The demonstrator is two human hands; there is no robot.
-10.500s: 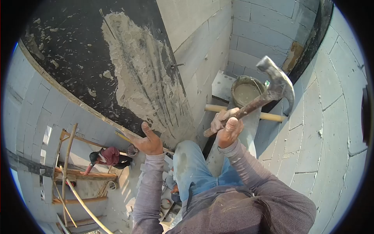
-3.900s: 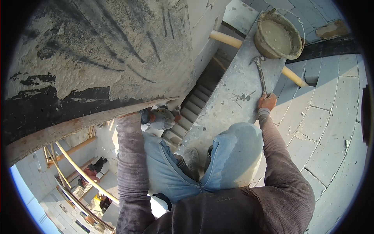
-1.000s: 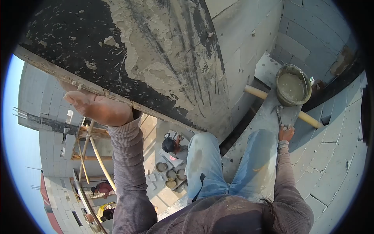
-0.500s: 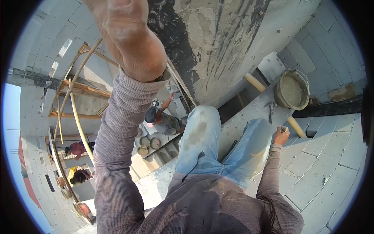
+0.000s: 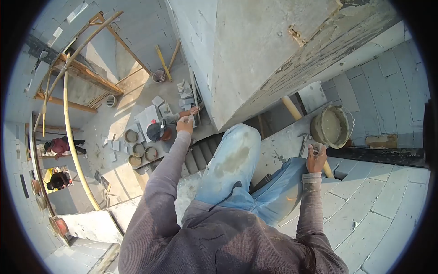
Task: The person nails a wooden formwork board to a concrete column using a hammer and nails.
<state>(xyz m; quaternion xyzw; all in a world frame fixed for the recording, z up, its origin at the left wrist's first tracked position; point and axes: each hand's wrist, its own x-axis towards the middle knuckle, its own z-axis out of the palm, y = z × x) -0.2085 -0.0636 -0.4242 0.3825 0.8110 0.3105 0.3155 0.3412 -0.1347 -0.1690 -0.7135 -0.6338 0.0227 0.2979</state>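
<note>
My left hand (image 5: 185, 124) is stretched forward at the end of a bent sleeve, apart from the concrete column (image 5: 255, 59). Its fingers look curled in; whether anything is inside cannot be made out. My right hand (image 5: 316, 159) is closed beside my right knee, and what its fingers hold is hidden. Just ahead of that hand lies a hammer (image 5: 303, 145) on the mortar-spattered plank (image 5: 276, 153). A bucket of grey mortar (image 5: 331, 127), with a wire handle, stands beyond it.
Far below the left arm, a co-worker in a dark cap (image 5: 156, 131) crouches near several round tubs (image 5: 138, 149). Bamboo poles (image 5: 68, 114) rise at the left. Two other people are farther down. A block wall (image 5: 365, 201) lies at the right, with a pole (image 5: 292, 108) under the plank.
My left hand has come down from close to the camera and now reaches forward. The view has swung, showing more floor at left. My right hand appears slightly nearer the hammer.
</note>
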